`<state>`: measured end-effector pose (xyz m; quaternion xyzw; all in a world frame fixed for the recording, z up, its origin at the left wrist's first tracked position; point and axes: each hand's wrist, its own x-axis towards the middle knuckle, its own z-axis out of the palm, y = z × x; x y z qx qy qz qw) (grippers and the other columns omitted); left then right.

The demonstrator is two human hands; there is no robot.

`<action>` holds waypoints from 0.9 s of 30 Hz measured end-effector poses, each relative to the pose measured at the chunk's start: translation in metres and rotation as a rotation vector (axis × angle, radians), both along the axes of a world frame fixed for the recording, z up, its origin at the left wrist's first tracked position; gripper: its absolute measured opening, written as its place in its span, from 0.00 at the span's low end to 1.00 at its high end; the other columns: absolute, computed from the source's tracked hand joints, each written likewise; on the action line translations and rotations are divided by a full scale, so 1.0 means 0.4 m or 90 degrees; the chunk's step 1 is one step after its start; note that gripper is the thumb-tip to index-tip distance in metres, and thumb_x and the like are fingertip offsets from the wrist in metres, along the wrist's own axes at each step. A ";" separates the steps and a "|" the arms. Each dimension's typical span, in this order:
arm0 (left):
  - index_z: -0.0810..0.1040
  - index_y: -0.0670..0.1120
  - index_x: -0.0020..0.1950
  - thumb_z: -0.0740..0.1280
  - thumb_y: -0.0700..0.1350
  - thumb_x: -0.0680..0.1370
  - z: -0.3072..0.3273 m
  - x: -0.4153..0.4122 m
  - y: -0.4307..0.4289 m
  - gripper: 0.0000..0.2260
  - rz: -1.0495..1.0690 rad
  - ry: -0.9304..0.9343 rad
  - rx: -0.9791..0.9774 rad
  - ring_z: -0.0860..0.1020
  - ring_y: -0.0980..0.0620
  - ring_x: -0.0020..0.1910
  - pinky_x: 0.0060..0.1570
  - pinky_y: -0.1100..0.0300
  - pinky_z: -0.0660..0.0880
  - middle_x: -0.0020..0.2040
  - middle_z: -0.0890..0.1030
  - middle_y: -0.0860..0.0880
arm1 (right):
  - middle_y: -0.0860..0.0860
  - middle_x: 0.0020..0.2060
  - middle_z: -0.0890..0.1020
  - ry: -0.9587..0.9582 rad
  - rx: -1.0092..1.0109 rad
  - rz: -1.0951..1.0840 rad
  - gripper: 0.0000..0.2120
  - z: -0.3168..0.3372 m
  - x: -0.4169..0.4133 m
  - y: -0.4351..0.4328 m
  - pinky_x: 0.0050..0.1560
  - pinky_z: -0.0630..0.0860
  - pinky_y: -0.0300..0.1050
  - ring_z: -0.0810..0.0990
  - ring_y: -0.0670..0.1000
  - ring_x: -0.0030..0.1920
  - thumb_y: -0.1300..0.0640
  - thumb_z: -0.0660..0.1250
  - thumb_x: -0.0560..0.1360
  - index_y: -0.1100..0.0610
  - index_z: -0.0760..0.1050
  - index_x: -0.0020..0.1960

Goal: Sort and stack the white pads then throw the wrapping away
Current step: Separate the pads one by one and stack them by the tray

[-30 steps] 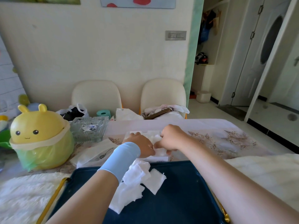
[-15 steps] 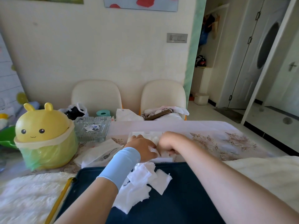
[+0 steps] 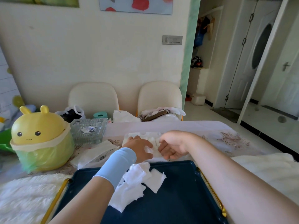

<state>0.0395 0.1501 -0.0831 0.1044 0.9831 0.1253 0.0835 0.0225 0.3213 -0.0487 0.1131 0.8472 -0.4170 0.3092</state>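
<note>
A pack of white pads [image 3: 142,136] in clear wrapping lies on the table just beyond the navy tray [image 3: 178,201]. My left hand [image 3: 139,147], with a light blue wrist sleeve, lies on the pack's near left part and pinches white padding with its fingertips. My right hand [image 3: 172,145] is at the pack's right end, palm turned sideways, its curled fingers closing on the padding between the two hands. Several loose white pads [image 3: 137,180] lie in an untidy pile on the tray, partly under my left wrist.
A yellow cartoon bin [image 3: 38,139] with a green liner stands at the left. Beside it are a glass dish [image 3: 89,130] and a flat white printed bag [image 3: 95,154]. Two cream chairs [image 3: 93,97] stand behind the table. White fluffy cloth [image 3: 24,196] flanks the tray.
My right hand has rolled from knuckles-up to palm sideways at the pack's right end. My left hand stays on the pack. The view has shifted slightly.
</note>
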 end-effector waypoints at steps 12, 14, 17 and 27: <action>0.54 0.59 0.79 0.50 0.57 0.84 -0.022 -0.062 -0.001 0.23 -0.015 0.009 -0.135 0.46 0.45 0.80 0.77 0.44 0.50 0.81 0.49 0.51 | 0.54 0.59 0.81 0.354 0.104 0.059 0.16 -0.033 -0.006 0.041 0.49 0.75 0.46 0.80 0.57 0.60 0.57 0.56 0.83 0.58 0.78 0.64; 0.50 0.57 0.80 0.49 0.54 0.84 -0.048 -0.064 0.012 0.24 -0.042 -0.012 -0.208 0.42 0.40 0.79 0.76 0.41 0.48 0.81 0.42 0.46 | 0.55 0.75 0.68 0.354 0.157 0.191 0.23 -0.055 0.009 0.019 0.70 0.65 0.50 0.65 0.57 0.76 0.51 0.52 0.86 0.58 0.64 0.78; 0.44 0.52 0.81 0.46 0.51 0.84 -0.077 -0.059 0.024 0.25 -0.026 -0.028 -0.212 0.38 0.41 0.79 0.77 0.40 0.44 0.81 0.37 0.46 | 0.54 0.82 0.43 0.320 0.257 0.303 0.32 -0.104 0.019 -0.006 0.79 0.45 0.53 0.41 0.54 0.81 0.42 0.47 0.85 0.57 0.43 0.82; 0.40 0.48 0.81 0.44 0.54 0.84 -0.073 -0.053 -0.030 0.27 -0.008 -0.024 -0.189 0.36 0.45 0.79 0.78 0.46 0.40 0.80 0.36 0.47 | 0.52 0.81 0.37 0.381 0.358 0.374 0.35 -0.160 0.012 -0.043 0.79 0.36 0.53 0.35 0.50 0.80 0.36 0.38 0.83 0.55 0.36 0.82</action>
